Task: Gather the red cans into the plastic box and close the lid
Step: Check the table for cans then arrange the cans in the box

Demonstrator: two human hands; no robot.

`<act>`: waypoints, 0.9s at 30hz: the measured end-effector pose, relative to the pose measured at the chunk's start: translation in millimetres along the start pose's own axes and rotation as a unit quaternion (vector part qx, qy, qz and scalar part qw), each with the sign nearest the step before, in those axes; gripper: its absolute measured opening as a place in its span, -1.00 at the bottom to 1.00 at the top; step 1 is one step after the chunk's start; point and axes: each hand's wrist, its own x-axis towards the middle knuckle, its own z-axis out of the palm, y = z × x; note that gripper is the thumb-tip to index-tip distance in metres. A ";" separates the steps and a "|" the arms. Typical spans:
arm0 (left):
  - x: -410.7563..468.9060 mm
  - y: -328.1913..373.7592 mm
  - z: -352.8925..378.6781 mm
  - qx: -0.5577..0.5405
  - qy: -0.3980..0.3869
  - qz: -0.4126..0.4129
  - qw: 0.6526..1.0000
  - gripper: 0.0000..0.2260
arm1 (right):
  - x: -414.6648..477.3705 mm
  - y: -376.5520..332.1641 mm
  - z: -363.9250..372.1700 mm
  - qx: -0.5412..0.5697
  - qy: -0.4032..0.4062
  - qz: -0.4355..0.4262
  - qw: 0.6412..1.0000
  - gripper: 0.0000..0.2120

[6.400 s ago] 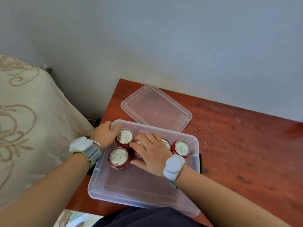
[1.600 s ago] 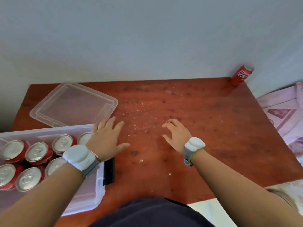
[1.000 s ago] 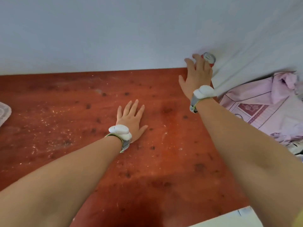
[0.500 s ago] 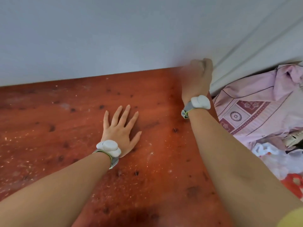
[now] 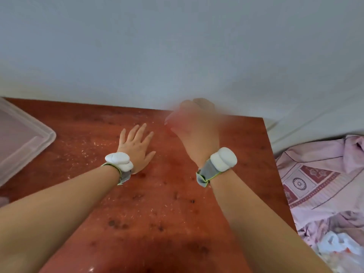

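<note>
My right hand (image 5: 195,131) is blurred by motion above the back of the red-brown table (image 5: 157,213), its fingers curled shut. A red smear shows at the fingertips; the red can itself is almost wholly hidden inside the hand. The table's far right corner, where the can stood, is bare. My left hand (image 5: 136,146) lies flat on the table with its fingers spread, holding nothing. The clear plastic lid (image 5: 23,138) lies at the left edge of the view. The box with the other cans is out of view.
A pale wall runs right behind the table's back edge. Pink patterned cloth (image 5: 325,184) is heaped beside the table's right edge. Both wrists carry white bands.
My right hand closed at the far right corner and has swung back to the left. The view has turned left, so the lid shows again. My left hand stays flat.
</note>
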 end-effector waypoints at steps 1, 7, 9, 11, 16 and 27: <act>-1.6 -15.4 -2.6 0.007 -0.004 -0.012 1.000 -0.42 | 5.6 -16.2 2.4 0.003 -0.009 -0.015 1.000 -0.48; -74.3 -143.7 -66.1 0.020 0.049 -0.137 0.989 -0.40 | 21.5 -163.2 47.5 0.017 -0.086 -0.165 0.982 -0.45; -112.6 -192.2 -87.8 0.019 0.089 -0.181 0.979 -0.41 | 16.7 -212.3 73.6 0.021 -0.110 -0.204 0.972 -0.44; -158.6 -248.4 -99.8 0.011 0.107 -0.224 0.969 -0.41 | 5.7 -261.6 104.8 0.028 -0.137 -0.231 0.963 -0.44; -250.1 -342.1 -91.4 -0.021 0.079 -0.315 0.946 -0.43 | -31.5 -322.9 157.5 0.070 -0.225 -0.233 0.943 -0.44; -313.1 -380.3 -45.4 -0.058 0.038 -0.276 0.959 -0.41 | -117.3 -374.5 259.2 -0.086 -0.381 -0.257 0.884 -0.41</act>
